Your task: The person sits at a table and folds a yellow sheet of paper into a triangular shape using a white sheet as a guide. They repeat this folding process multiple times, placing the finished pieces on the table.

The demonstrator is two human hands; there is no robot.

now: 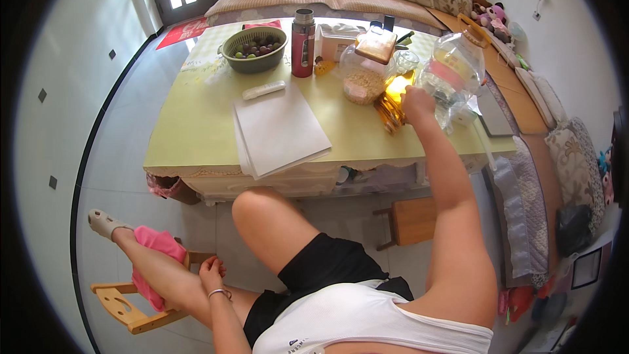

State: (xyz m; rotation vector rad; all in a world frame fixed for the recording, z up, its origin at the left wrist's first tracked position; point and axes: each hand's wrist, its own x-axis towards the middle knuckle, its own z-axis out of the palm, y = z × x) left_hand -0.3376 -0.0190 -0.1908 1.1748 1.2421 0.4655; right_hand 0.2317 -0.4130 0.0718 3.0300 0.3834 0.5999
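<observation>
At the right of the table my right hand (417,103) is closed on a shiny amber, see-through thing (396,89) with a ribbed lower part; its exact kind does not show. Left of it stands a round clear jar (360,77) of pale flakes or grains, with a wooden-looking lid on top. A big clear jar (452,69) with a tan handle is on the other side of my hand. My left hand (211,274) lies by my left leg, fingers curled together, with nothing visible in them.
White paper sheets (282,131) lie on the table with a white oblong case (264,90). Behind are a green basket of grapes (254,49), a red flask (303,42) and a tissue box (335,42). A wooden stool (414,221) stands below the table; a wooden chair (124,305) is at left.
</observation>
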